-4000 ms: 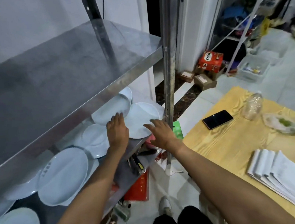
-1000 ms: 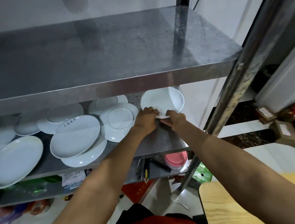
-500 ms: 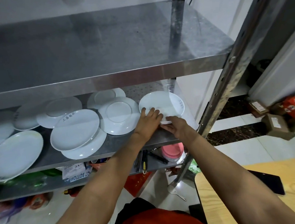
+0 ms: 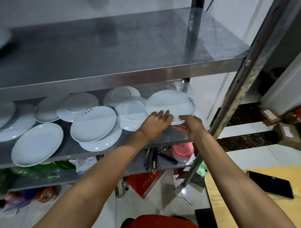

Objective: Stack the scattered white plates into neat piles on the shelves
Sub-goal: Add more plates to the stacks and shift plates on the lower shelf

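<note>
Left hand (image 4: 156, 121): we lay flat, straight fingers on the near rim of the plate pile (image 4: 170, 105).
Right hand (image 4: 190, 124): our fingers are extended against that pile's front edge.
Pile: right end of the middle shelf (image 4: 166, 139).
Other plates (image 4: 93, 125): scattered leftward.

Brushed, dull-sheened steel shelf (image 4: 166, 141), glossy smooth white glazed plates (image 4: 93, 126) on it, scuffed metal post (image 4: 248, 81) at its right, pale matt grained wood tabletop (image 4: 262, 213) below right, glossy tiled floor (image 4: 248, 158)
</note>
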A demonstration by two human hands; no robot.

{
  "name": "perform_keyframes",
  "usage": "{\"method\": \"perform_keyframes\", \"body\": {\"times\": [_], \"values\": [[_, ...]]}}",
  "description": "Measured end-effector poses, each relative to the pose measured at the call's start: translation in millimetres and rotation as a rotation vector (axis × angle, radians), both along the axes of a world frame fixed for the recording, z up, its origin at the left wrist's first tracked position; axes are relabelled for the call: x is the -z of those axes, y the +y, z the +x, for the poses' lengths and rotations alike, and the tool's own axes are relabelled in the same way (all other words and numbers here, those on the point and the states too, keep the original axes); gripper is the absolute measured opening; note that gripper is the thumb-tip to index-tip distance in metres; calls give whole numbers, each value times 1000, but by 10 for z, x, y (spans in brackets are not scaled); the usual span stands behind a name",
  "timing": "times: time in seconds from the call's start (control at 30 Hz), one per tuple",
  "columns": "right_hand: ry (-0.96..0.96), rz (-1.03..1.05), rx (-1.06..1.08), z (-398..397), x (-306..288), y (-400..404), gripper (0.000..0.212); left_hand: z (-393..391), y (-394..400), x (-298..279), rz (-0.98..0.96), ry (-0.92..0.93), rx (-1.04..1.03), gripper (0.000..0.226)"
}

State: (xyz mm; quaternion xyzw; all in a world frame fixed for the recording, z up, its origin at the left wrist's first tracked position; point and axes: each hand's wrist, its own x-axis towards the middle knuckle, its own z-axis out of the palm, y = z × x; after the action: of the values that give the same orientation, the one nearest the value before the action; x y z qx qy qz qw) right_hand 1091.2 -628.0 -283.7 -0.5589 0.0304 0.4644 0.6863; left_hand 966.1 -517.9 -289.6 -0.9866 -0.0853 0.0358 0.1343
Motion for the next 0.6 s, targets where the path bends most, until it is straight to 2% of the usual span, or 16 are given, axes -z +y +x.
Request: {"method": "perform_keyframes", "body": {"times": [0.1,0.2,0.23,0.33,0.47,0.6], "values": [[-19,-16,-35,-224,-123,29,39,-270,8,-159,30,3,7,81],[-49,-27,-122,-574,-293,56,32,-689,-19,-240,116,-91,1,51],[-64,-31,-159,-713,-344,72,27,-855,-27,-256,128,-124,-5,48],[-83,-24,-239,-1199,-474,145,11,-1431,-39,-336,121,-128,-44,60],[-91,-34,-341,-1915,-526,455,27,-2256,31,-456,64,-136,-201,57],[-73,-29,-540,-2679,-559,718,28,-3129,4,-457,72,-93,-414,72]]}}
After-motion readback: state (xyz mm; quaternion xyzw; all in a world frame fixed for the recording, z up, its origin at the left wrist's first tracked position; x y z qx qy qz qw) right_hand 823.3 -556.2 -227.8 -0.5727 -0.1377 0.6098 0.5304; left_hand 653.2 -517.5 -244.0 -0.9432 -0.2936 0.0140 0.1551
